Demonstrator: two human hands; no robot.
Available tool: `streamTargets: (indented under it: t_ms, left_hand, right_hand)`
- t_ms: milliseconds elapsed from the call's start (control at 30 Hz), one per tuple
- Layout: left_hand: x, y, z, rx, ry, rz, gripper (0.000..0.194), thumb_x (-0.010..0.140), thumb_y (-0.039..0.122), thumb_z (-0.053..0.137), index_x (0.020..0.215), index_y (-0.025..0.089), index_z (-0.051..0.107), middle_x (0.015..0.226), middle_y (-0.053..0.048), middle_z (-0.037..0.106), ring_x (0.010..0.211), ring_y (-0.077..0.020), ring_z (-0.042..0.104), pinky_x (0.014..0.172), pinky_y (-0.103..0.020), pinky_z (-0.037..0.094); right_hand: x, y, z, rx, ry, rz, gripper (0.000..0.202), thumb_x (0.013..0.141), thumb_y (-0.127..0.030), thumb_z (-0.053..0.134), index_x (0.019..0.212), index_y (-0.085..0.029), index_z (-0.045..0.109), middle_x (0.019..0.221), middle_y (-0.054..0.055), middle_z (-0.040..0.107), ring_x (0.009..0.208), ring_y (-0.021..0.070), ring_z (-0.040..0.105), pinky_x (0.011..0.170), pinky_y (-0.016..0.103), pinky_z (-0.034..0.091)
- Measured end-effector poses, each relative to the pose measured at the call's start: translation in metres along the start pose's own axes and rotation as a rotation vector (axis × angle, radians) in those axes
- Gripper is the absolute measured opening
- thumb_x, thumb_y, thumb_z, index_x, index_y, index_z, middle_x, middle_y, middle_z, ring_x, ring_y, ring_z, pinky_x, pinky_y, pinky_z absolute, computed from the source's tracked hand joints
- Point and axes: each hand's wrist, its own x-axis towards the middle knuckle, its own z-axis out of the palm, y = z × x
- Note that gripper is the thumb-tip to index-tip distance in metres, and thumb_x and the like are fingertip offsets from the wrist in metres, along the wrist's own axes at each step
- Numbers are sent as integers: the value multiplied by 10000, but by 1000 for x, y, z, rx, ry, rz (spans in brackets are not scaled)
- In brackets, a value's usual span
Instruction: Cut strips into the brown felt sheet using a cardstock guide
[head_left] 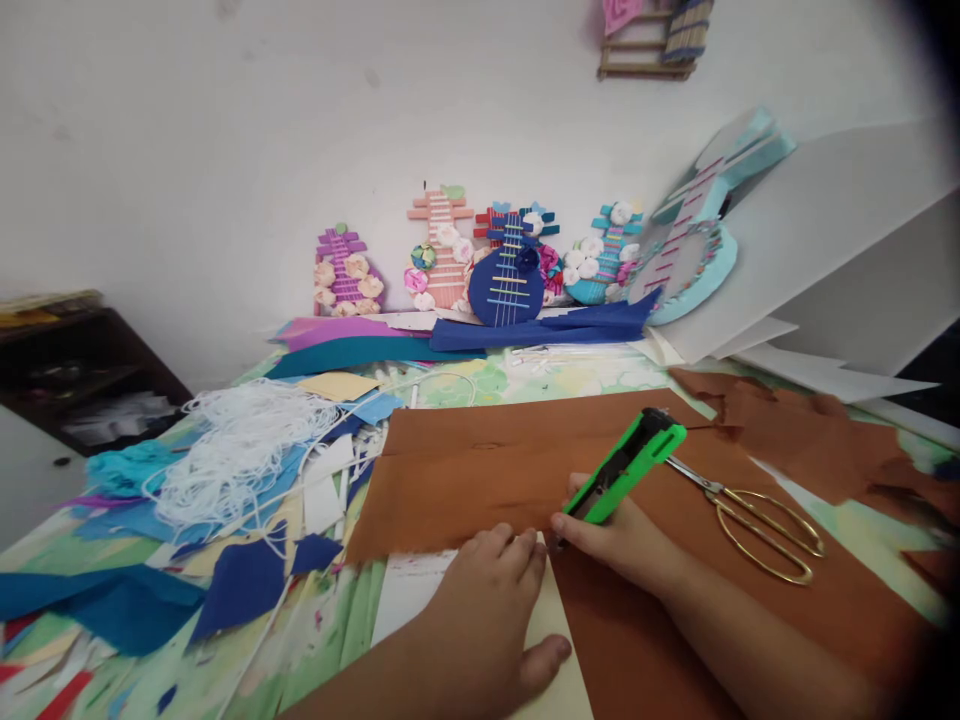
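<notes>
My right hand point(626, 545) grips the green cutter point(634, 468) over the brown sheet point(450, 470), while my left hand point(491, 605) lies flat, thumb spread, apparently steadying the pale board point(550, 598) beside its tip.

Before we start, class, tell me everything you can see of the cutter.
The cutter has a long, straight body, bright green and plastic-looking, with a black part along its left side and a black piece at the top end. The right hand grips its lower part. It slants, top end leaning right, lower end pointing down toward the brown sheet, near the edge of the cream board. Whether its tip touches the sheet cannot be told.
</notes>
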Motion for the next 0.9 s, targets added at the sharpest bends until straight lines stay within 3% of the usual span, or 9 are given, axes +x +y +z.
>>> streamTargets:
  t_ms: [333, 900]
  left_hand:
    - [0, -2, 8, 22, 38, 8, 630, 800, 529, 364, 1252, 91, 391, 1203, -131, 469, 1069, -304, 377, 913, -419, 291]
    - [1, 0, 6, 38, 16, 3, 637, 798, 518, 376, 1257, 75, 385, 1233, -134, 445, 1064, -315, 376, 904, -427, 307]
  right_hand:
    - [-2, -2, 6, -248, 41, -76, 305, 682, -295, 551, 575, -206, 280, 522, -74, 283, 481, 75, 293, 440, 216, 241]
    - [-4, -2, 4, -174, 30, -50, 318, 667, -325, 567, 586, -210, 282, 524, -74, 309, 494, 81, 309, 452, 217, 258]
